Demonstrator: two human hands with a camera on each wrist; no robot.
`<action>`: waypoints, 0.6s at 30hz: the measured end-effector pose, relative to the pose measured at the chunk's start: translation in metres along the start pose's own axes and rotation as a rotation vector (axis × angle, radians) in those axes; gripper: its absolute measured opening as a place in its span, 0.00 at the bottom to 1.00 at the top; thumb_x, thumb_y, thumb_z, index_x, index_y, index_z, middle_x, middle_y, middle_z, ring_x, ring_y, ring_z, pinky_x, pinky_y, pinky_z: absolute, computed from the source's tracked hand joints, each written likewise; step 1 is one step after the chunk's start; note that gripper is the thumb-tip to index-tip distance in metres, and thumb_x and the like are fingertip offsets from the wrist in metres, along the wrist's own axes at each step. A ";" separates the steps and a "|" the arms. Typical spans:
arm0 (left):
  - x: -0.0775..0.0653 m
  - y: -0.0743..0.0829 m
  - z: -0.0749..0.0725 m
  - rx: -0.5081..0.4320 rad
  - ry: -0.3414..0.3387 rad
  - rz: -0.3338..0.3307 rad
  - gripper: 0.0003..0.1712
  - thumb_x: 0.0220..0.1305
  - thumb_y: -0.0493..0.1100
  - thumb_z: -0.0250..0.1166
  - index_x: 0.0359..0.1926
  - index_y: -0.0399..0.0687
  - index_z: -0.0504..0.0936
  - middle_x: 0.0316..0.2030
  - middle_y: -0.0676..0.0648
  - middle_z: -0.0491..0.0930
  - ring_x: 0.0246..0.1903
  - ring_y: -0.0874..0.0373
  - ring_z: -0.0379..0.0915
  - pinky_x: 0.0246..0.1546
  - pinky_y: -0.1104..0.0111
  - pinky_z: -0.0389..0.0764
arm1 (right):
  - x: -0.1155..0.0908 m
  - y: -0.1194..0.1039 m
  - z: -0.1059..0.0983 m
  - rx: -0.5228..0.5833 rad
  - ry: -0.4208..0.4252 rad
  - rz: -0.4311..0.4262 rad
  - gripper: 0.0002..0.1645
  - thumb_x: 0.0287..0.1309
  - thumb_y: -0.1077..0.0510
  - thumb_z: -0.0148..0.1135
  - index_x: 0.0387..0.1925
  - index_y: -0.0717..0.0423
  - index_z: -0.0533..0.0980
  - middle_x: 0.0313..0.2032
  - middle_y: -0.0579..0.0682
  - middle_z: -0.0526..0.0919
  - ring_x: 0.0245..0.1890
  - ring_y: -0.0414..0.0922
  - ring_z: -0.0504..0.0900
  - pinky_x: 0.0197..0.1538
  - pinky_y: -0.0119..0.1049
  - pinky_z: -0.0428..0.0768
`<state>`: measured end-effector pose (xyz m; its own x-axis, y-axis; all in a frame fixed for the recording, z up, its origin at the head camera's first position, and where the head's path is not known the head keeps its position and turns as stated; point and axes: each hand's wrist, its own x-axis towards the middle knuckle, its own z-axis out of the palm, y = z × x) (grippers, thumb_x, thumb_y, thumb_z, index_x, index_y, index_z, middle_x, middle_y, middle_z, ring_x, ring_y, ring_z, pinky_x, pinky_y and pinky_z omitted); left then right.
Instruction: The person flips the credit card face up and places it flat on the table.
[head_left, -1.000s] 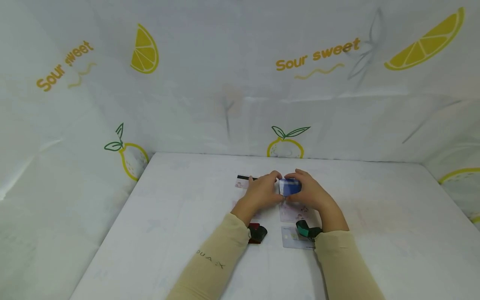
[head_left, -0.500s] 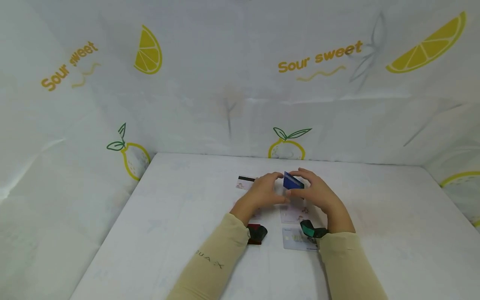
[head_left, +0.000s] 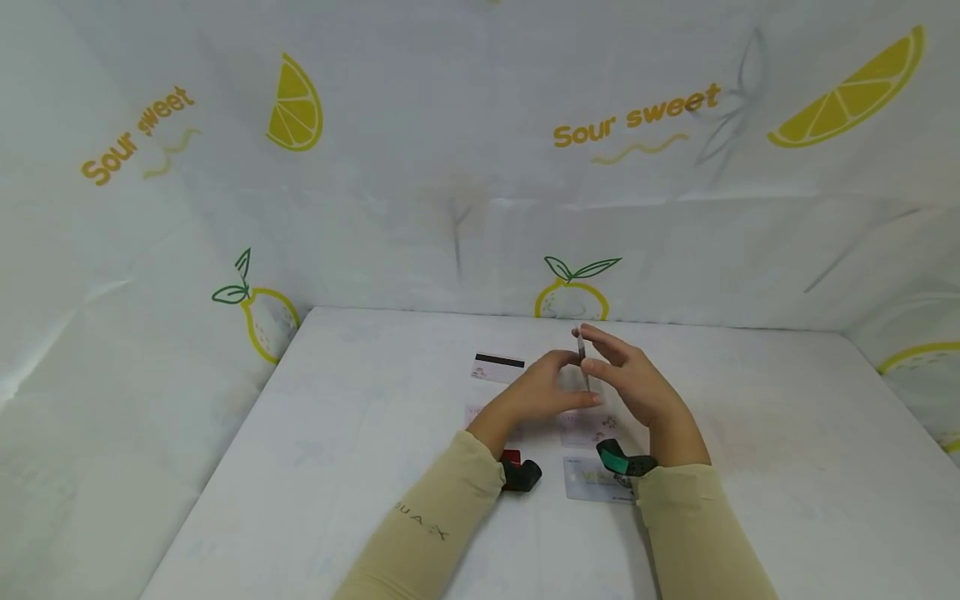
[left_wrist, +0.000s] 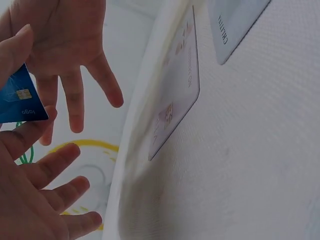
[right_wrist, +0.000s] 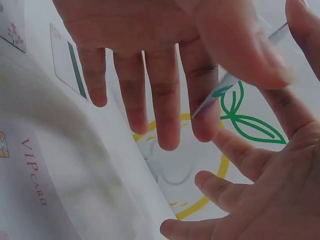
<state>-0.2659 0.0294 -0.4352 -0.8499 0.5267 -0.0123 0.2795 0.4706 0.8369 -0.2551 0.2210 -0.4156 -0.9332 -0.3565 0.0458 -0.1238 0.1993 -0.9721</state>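
Above the table, a blue bank card (left_wrist: 22, 100) with a gold chip and the word "logo" stands between the two hands. In the head view the card (head_left: 583, 358) shows almost edge-on. My left hand (head_left: 543, 387) has its thumb and index finger at the card's edges, the other fingers spread. The right hand (head_left: 633, 379) pinches the card between thumb and index finger. Below the hands lie a pale pink VIP card (right_wrist: 32, 187) and a silver-grey card (head_left: 596, 481). A card with a black magnetic stripe (head_left: 498, 368) lies at the far left.
Under the left wrist, a red card (head_left: 513, 456) is mostly covered by a dark wrist strap (head_left: 522, 476). Another pale card (head_left: 474, 412) is partly hidden by the left hand. A white wall covering with lemon prints (head_left: 572, 298) rises behind the table.
The blue card has been lifted and turned from face-on to edge-on. Both hands have shifted slightly right with it, and the right fingers have risen. The striped card is more fully uncovered.
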 end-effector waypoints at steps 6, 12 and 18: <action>0.001 -0.001 -0.003 0.028 0.063 -0.029 0.44 0.53 0.64 0.72 0.66 0.50 0.70 0.66 0.51 0.69 0.69 0.56 0.61 0.68 0.56 0.66 | -0.002 -0.003 -0.005 0.015 0.041 0.062 0.39 0.66 0.55 0.60 0.74 0.53 0.57 0.77 0.57 0.48 0.78 0.57 0.38 0.70 0.70 0.42; 0.001 -0.003 -0.010 0.178 0.139 -0.037 0.39 0.56 0.57 0.72 0.66 0.50 0.70 0.68 0.49 0.67 0.70 0.53 0.58 0.69 0.57 0.63 | -0.004 -0.004 -0.010 -0.125 0.102 0.118 0.45 0.61 0.50 0.65 0.75 0.44 0.55 0.78 0.52 0.47 0.78 0.59 0.39 0.67 0.74 0.47; 0.004 -0.007 -0.016 0.359 0.196 -0.030 0.36 0.56 0.53 0.73 0.65 0.50 0.72 0.66 0.47 0.68 0.71 0.49 0.56 0.72 0.53 0.56 | -0.002 -0.004 -0.010 -0.370 0.098 0.212 0.50 0.57 0.49 0.68 0.76 0.31 0.53 0.77 0.57 0.47 0.75 0.69 0.43 0.60 0.79 0.53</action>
<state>-0.2785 0.0171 -0.4330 -0.9193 0.3806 0.0997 0.3620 0.7189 0.5934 -0.2563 0.2304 -0.4098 -0.9764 -0.1877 -0.1073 -0.0216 0.5788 -0.8152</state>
